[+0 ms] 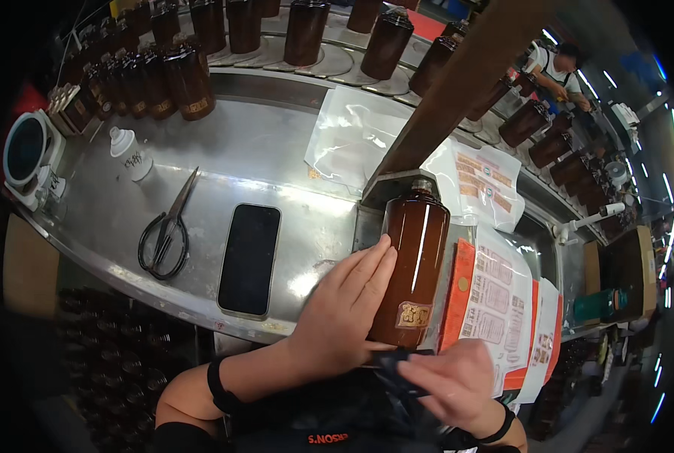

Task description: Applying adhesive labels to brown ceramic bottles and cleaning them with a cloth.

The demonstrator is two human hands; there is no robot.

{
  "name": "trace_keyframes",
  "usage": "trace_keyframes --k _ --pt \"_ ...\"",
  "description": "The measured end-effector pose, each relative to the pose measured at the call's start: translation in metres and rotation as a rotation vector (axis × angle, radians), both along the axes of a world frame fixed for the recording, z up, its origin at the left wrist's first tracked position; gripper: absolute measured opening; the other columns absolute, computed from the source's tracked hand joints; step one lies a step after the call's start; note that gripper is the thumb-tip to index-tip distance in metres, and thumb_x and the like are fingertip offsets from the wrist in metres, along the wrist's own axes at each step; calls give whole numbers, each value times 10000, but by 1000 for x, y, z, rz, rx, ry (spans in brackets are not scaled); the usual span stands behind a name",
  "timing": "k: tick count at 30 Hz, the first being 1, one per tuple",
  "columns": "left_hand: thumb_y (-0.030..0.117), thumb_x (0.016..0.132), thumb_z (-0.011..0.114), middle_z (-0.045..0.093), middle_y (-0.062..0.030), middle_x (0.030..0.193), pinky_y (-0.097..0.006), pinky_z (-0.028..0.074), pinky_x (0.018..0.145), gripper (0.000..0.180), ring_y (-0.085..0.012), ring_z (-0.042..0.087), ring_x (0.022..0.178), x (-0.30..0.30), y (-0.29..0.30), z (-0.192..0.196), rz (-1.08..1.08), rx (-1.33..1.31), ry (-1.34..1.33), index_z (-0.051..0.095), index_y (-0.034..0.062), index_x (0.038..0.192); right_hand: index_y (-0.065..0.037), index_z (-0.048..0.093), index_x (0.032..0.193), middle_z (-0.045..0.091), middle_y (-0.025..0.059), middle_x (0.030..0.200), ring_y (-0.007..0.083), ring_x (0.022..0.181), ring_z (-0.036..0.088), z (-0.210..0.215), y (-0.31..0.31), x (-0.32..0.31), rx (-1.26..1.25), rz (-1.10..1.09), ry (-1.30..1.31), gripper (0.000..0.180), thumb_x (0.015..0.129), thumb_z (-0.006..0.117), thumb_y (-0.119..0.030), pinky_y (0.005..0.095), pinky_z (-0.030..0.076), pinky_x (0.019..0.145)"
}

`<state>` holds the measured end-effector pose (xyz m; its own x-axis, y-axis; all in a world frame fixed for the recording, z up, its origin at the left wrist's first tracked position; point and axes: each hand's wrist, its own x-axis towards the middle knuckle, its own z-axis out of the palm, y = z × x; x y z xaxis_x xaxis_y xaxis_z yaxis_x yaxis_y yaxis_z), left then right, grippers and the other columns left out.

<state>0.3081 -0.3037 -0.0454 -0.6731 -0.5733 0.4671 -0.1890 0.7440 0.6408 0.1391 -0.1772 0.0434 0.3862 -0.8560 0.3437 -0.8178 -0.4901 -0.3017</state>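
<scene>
A glossy brown bottle (411, 257) with a gold label near its base lies in front of me, its neck pointing away. My left hand (344, 302) holds it from the left, fingers stretched along its side; the thumb is hidden. Close to the bottle's base, my right hand (458, 381) pinches a dark, cloth-like piece (393, 370), which is blurred. Right of the bottle are label sheets (495, 302) over an orange-red folder (456, 294). A black phone (249, 260) rests on the metal table to the left, with black-handled scissors (167, 230) beyond it.
A brown post (458, 83) rises just behind the bottle. Several brown bottles (304, 34) ride a curved conveyor at the back; more (188, 79) stand at the far left. A white squeeze bottle (131, 153) is on the table. Another person (560, 75) works at the far right.
</scene>
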Motion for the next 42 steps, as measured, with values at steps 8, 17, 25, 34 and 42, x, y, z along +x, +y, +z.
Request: trace_keyframes --k 8,17,25,34,42 --pt "303 699 851 198 -294 1582 -444 378 1129 1100 -454 386 1379 -6 5 -7 -25 242 71 227 -114 1503 -96 754 1130 701 43 981 195 788 538 3 3 0 123 -28 0 455 675 727 -105 344 435 710" --pt "338 713 843 182 -287 1599 -411 381 1130 1123 -422 390 1397 -4 3 -10 -29 278 79 199 -110 1517 -119 759 1093 697 19 947 193 836 547 17 -8 3 194 0 50 480 616 770 -67 326 421 729" --pt "480 732 820 147 -301 1603 -425 403 1115 1175 -438 362 1414 -4 2 -14 -57 311 74 175 -103 1523 -97 768 961 715 -4 924 177 794 570 22 -18 4 315 38 -47 319 646 819 -75 308 426 713" --pt "287 881 742 140 -324 1605 -428 206 1209 1014 -408 182 1510 -9 6 -11 -124 596 246 82 -81 1559 29 638 1004 656 64 914 120 829 606 4 -2 -34 230 -762 -790 291 768 808 25 237 473 756" --pt "303 946 644 112 -381 1582 -442 277 1180 944 -470 194 1488 -9 3 -14 -133 550 194 36 -93 1551 19 647 1013 652 74 917 132 831 605 -9 5 -39 264 -736 -711 305 755 805 53 240 474 749"
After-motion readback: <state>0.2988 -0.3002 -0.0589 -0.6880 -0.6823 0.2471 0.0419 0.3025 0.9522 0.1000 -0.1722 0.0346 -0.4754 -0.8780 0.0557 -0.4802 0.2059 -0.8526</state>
